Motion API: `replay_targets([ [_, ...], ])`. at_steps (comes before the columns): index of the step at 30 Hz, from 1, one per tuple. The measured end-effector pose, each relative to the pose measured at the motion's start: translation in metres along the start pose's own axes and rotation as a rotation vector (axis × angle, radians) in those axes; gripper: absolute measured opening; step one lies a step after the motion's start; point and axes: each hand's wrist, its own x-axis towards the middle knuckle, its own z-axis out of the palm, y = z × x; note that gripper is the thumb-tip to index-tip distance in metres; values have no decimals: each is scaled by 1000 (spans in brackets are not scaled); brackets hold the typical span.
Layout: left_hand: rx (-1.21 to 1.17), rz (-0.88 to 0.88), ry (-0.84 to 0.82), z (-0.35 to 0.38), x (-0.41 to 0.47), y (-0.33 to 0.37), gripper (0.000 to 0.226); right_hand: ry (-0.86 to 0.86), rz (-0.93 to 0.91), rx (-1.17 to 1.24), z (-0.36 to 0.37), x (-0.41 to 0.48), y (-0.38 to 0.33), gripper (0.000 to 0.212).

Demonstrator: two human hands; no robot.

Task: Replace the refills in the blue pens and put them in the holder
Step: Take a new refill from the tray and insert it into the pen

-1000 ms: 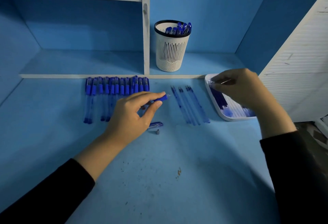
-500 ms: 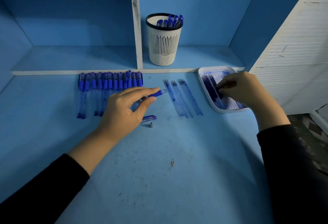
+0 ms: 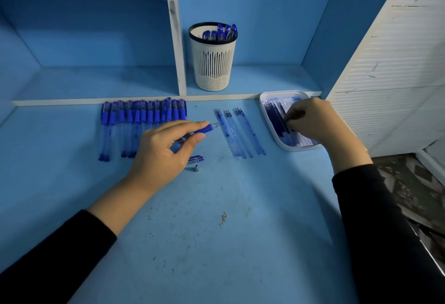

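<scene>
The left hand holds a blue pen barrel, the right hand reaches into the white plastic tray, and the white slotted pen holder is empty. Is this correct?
One part is wrong: the head view shows several blue pens standing in the white slotted pen holder. The left hand does hold the blue pen barrel and the right hand reaches into the white plastic tray.

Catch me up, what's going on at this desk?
A person is swapping pen refills. The left hand holds an opened blue plastic pen barrel; its blue cap and small metal tip lie on the blue desk. The right hand is in the white plastic tray of blue refills; whether it has pinched one is unclear. Some pens stand in the white slotted holder.
</scene>
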Motion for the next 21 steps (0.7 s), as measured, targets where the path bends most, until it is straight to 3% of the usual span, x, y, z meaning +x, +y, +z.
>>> replay_targets([
  [3, 1, 9, -3, 0, 0, 0, 23, 4, 18, -27, 2, 0, -1, 15],
  [9, -2, 23, -6, 0, 0, -1, 23, 106, 71, 112, 3, -2, -6, 33],
  [12, -14, 14, 2, 0, -1, -3, 22, 96, 70, 570, 3, -9, -22, 27],
  [16, -35, -4, 19, 1, -1, -5, 21, -45, 99, 1278, 18, -29, -62, 12],
  [21, -55, -15, 31, 0, -1, -4, 22, 13, 145, 1488, 42, -41, -83, 12],
])
